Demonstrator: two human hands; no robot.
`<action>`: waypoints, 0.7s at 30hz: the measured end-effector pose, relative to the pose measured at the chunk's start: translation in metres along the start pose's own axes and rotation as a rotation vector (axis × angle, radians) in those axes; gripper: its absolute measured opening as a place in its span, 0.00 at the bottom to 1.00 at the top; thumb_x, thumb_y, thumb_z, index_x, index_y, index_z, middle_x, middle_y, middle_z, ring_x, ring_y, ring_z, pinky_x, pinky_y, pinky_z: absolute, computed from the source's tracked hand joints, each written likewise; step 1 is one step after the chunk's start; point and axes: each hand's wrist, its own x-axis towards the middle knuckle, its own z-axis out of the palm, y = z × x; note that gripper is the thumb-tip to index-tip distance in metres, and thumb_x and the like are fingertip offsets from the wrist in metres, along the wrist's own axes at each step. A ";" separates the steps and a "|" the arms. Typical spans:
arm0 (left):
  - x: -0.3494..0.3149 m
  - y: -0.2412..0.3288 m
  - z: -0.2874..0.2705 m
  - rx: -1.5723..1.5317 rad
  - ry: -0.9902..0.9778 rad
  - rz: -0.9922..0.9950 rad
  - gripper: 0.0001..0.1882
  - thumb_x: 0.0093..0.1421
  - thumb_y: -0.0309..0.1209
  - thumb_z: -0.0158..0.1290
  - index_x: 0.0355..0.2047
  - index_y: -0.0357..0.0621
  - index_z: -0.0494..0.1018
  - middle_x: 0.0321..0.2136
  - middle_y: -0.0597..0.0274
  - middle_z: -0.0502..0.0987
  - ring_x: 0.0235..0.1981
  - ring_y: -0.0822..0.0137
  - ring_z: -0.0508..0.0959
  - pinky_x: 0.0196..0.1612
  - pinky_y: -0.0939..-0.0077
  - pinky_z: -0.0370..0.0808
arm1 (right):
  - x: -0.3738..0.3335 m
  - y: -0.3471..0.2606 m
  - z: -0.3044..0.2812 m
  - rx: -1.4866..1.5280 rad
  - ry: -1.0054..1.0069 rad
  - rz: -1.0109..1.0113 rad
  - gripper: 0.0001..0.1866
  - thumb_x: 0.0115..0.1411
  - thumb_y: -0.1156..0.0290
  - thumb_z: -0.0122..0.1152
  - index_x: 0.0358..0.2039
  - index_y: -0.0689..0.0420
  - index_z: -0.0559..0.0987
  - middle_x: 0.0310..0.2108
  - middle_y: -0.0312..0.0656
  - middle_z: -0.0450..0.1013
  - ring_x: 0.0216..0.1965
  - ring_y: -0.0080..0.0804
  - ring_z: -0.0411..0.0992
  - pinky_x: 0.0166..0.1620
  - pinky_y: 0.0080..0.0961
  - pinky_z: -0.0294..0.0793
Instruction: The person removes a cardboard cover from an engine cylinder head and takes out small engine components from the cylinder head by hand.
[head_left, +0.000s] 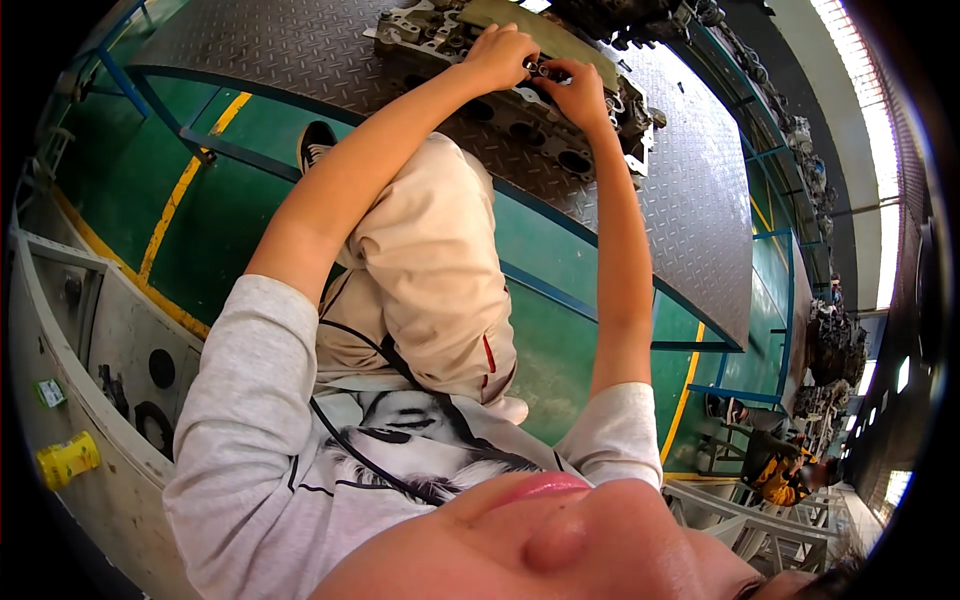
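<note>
An engine cylinder head, grey metal with round ports along its near side, lies on the metal-topped workbench. Over its upper part stretches a flat olive-green strip. My left hand rests above the cylinder head, its fingers curled and partly hidden. Beside it my right hand is closed in a pinch at a small dark metal part, which sits between both hands. The small part's exact kind cannot be made out. Whatever the left fingers grip is hidden from view.
The workbench has a patterned steel top and blue legs. Dark engine parts stand at its far side. More engines line the right. A seated person is at the right. A yellow container stands at the lower left.
</note>
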 end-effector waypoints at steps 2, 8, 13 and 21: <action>0.000 -0.002 0.000 -0.005 0.011 0.002 0.10 0.45 0.34 0.61 0.29 0.49 0.76 0.31 0.64 0.74 0.42 0.61 0.69 0.48 0.67 0.64 | 0.000 -0.003 0.000 -0.039 0.017 -0.034 0.15 0.44 0.65 0.67 0.34 0.54 0.81 0.31 0.45 0.74 0.37 0.43 0.67 0.44 0.33 0.67; -0.003 -0.002 0.002 -0.041 0.017 -0.012 0.10 0.46 0.35 0.60 0.31 0.49 0.76 0.31 0.64 0.74 0.43 0.61 0.69 0.49 0.67 0.64 | -0.002 -0.005 -0.001 -0.103 0.079 -0.104 0.15 0.44 0.65 0.66 0.34 0.54 0.80 0.30 0.43 0.73 0.39 0.43 0.66 0.44 0.34 0.66; -0.004 -0.005 0.005 -0.031 0.058 -0.019 0.11 0.48 0.35 0.57 0.33 0.50 0.76 0.32 0.64 0.74 0.43 0.61 0.69 0.50 0.67 0.64 | -0.002 -0.003 0.001 -0.133 0.064 -0.078 0.14 0.44 0.64 0.66 0.33 0.53 0.80 0.29 0.43 0.72 0.38 0.43 0.66 0.43 0.34 0.66; -0.003 -0.005 0.006 -0.043 0.034 -0.046 0.09 0.47 0.36 0.56 0.31 0.52 0.77 0.32 0.65 0.75 0.45 0.62 0.68 0.51 0.66 0.62 | -0.003 -0.004 -0.001 -0.156 0.044 -0.085 0.14 0.44 0.63 0.66 0.32 0.53 0.80 0.29 0.42 0.71 0.38 0.43 0.65 0.43 0.34 0.66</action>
